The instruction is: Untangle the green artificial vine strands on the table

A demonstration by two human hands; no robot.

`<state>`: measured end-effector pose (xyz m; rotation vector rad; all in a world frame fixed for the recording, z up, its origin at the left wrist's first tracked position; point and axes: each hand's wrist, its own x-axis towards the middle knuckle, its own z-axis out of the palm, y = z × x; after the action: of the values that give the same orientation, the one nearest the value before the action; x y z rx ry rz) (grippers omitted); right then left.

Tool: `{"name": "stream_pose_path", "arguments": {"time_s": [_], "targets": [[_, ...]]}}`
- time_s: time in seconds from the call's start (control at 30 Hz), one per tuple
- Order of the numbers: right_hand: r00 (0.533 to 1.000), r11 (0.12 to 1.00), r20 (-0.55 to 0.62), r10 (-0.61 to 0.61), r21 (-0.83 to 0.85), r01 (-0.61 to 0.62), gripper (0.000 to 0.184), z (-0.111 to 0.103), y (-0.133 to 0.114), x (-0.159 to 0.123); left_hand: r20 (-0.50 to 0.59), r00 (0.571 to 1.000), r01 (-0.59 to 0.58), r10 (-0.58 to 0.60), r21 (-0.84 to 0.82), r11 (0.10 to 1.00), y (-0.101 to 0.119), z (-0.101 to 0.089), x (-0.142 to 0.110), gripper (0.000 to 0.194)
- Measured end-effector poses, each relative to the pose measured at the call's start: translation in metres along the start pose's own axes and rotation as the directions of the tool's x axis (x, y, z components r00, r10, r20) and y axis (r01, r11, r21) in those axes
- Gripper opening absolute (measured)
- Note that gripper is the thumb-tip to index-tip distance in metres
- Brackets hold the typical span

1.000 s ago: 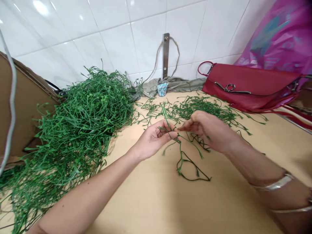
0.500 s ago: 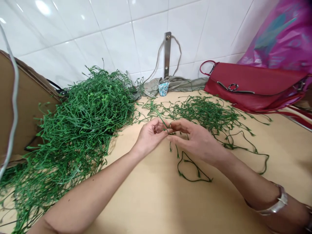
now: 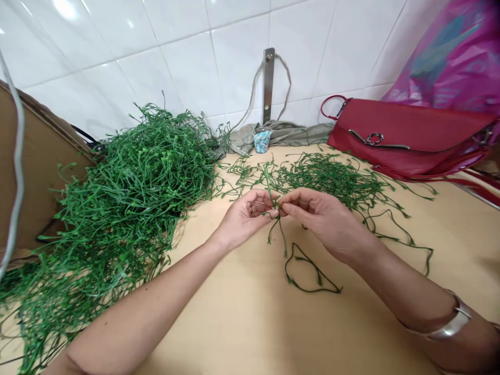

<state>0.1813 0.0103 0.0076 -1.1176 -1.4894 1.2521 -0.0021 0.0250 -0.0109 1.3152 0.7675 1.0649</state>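
Note:
My left hand (image 3: 246, 217) and my right hand (image 3: 316, 221) meet mid-table, their fingertips pinching a thin green artificial vine strand (image 3: 278, 229) from both sides. Its ends hang below my fingers and rise above them. A large tangled heap of the same green strands (image 3: 133, 177) lies to the left of my left hand. A looser spread of strands (image 3: 328, 177) lies beyond my right hand. A single dark green loop (image 3: 308, 271) rests on the table just below my hands.
The beige tabletop (image 3: 234, 312) meets a white tiled wall. A small clear cup of blue-white bits (image 3: 261, 140) stands on grey cloth by a metal bracket (image 3: 267, 83). A red handbag (image 3: 406, 135) and pink plastic bag (image 3: 441, 62) are at the back right. Cardboard (image 3: 35, 156) and a grey cable (image 3: 15, 156) are at the left.
My hands have come closer together around the strand, with the fingertips now close at its middle. The strands to the right lie spread out, and the dark loop has stayed in place.

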Motion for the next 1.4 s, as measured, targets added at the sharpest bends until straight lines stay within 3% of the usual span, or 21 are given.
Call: {"name": "stream_pose_path", "arguments": {"time_s": [0.2, 0.3, 0.53, 0.7, 0.87, 0.97, 1.1, 1.23, 1.4], "targets": [[0.999, 0.995, -0.027, 0.017, 0.102, -0.014, 0.037, -0.001, -0.003, 0.001, 0.033, 0.986, 0.163, -0.162, -0.034, 0.986, -0.003, 0.000, -0.003, 0.040], [1.000, 0.995, -0.008, 0.025, 0.094, -0.025, 0.037, 0.001, -0.006, 0.000, 0.031, 0.992, 0.125, -0.125, 0.001, 0.992, -0.003, 0.000, -0.003, 0.038], [0.996, 0.994, 0.033, 0.081, 0.064, -0.083, 0.035, 0.004, -0.002, 0.000, 0.001, 0.994, 0.106, -0.110, 0.254, 0.961, -0.002, 0.002, -0.004, 0.025], [0.998, 0.985, 0.018, 0.068, -0.162, -0.064, 0.022, -0.002, 0.000, 0.003, -0.019, 0.997, 0.075, -0.073, 0.336, 0.939, 0.003, 0.004, -0.006, 0.022], [0.993, 0.841, -0.057, -0.104, -0.537, 0.057, 0.017, -0.002, -0.008, 0.001, 0.017, 0.990, 0.122, -0.140, 0.398, 0.909, 0.010, 0.006, -0.009, 0.021], [0.991, 0.888, -0.027, -0.128, -0.449, 0.103, 0.014, -0.002, -0.010, 0.000, 0.055, 0.981, 0.153, -0.186, 0.374, 0.915, 0.013, 0.005, -0.009, 0.023], [0.993, 0.960, 0.097, -0.061, -0.267, 0.085, 0.007, -0.003, -0.009, 0.000, 0.066, 0.984, 0.141, -0.164, 0.264, 0.954, 0.011, 0.002, -0.006, 0.025], [0.990, 0.869, 0.082, -0.119, -0.474, 0.144, 0.011, -0.003, -0.007, 0.000, 0.061, 0.987, 0.139, -0.147, 0.121, 0.983, 0.006, 0.000, -0.002, 0.026], [0.960, 0.707, 0.102, -0.260, -0.657, 0.261, 0.019, -0.009, -0.008, 0.000, 0.011, 0.959, 0.281, -0.283, 0.087, 0.956, 0.007, -0.004, -0.002, 0.033]]}}
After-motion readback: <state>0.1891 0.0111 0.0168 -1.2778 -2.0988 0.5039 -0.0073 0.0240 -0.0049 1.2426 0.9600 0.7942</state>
